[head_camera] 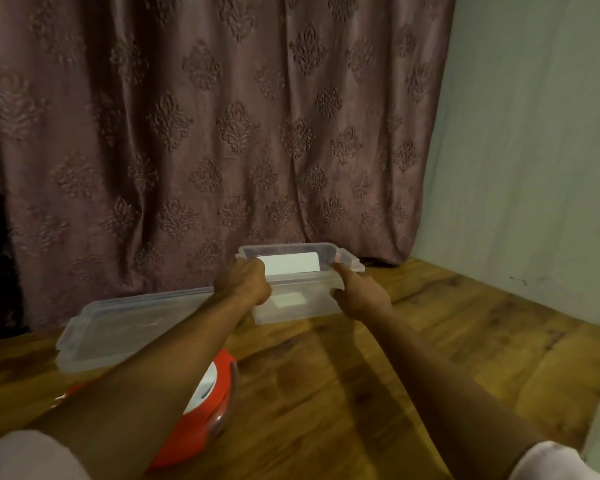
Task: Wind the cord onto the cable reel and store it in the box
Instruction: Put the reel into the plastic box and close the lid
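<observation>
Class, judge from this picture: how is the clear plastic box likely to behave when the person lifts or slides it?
The clear plastic box probably lifts lightly: thin see-through walls, little visible inside. It may flex somewhat, which could be why the left hand and right hand hold opposite sides. It would likely slide easily on the smooth wooden table.

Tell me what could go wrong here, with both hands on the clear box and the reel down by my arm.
1. The clear plastic box sits at the far end of the wooden table; the left hand and right hand hold its sides, and it could tilt if pulled unevenly.
2. The left forearm crosses over the red and white cable reel and could knock it.
3. The clear lid overlaps the reel's spot and may get shoved.
</observation>
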